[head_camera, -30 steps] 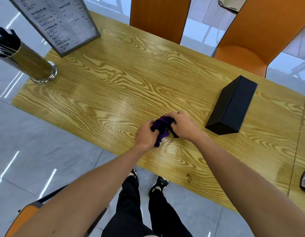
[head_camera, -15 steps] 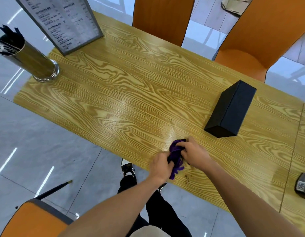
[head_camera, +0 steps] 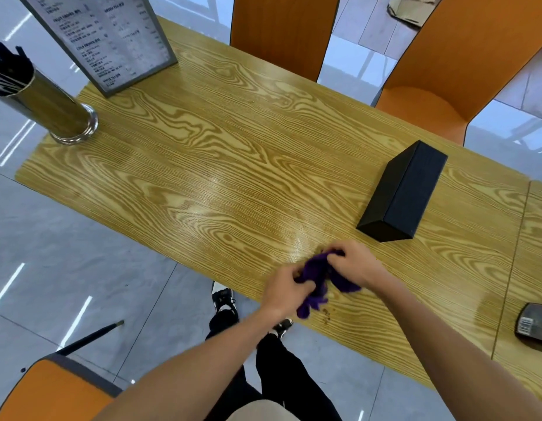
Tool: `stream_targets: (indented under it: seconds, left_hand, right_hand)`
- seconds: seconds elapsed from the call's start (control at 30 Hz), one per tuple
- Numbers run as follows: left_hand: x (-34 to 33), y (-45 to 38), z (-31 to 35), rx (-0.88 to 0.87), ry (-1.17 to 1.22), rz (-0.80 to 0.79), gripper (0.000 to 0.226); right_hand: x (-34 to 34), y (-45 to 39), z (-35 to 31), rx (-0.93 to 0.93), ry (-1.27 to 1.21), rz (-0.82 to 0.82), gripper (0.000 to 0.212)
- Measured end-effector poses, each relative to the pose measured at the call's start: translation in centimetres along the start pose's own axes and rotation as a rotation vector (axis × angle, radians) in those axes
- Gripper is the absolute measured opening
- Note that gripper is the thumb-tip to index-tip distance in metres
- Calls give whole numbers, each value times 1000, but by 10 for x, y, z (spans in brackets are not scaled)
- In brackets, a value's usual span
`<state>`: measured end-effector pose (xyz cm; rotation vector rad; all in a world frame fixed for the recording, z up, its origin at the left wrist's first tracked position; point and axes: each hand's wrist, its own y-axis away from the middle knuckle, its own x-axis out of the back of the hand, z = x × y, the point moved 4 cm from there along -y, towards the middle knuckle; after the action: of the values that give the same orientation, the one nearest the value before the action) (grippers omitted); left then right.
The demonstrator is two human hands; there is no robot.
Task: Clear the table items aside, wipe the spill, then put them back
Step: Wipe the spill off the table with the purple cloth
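Observation:
A crumpled purple cloth [head_camera: 316, 279] lies bunched at the near edge of the wooden table [head_camera: 233, 177]. My left hand [head_camera: 286, 291] grips its left side and my right hand [head_camera: 356, 264] grips its right side. A few dark specks [head_camera: 326, 314] mark the wood just below the cloth. A black box [head_camera: 403, 192] lies on the table to the right, beyond my hands. At the far left stand a metal cup of black straws [head_camera: 47, 104] and a framed menu stand [head_camera: 108, 41].
Two orange chairs [head_camera: 281, 31] [head_camera: 455, 71] stand on the far side. Another orange chair [head_camera: 47, 390] is at my near left. A dark device with a barcode label [head_camera: 534, 325] lies at the right edge. The floor is grey tile.
Both hands moved with the cloth from the middle of the table toward the near edge. Since half a second ago they have stayed there, working the cloth.

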<state>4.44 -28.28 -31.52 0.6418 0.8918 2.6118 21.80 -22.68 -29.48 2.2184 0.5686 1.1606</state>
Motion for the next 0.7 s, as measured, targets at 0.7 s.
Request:
stream_targets:
  seconds: [0.7]
  left_hand:
    - [32,-59,5,-246,-500,171,29]
  right_hand:
    - [-13,-59,-14,188,134,195,31]
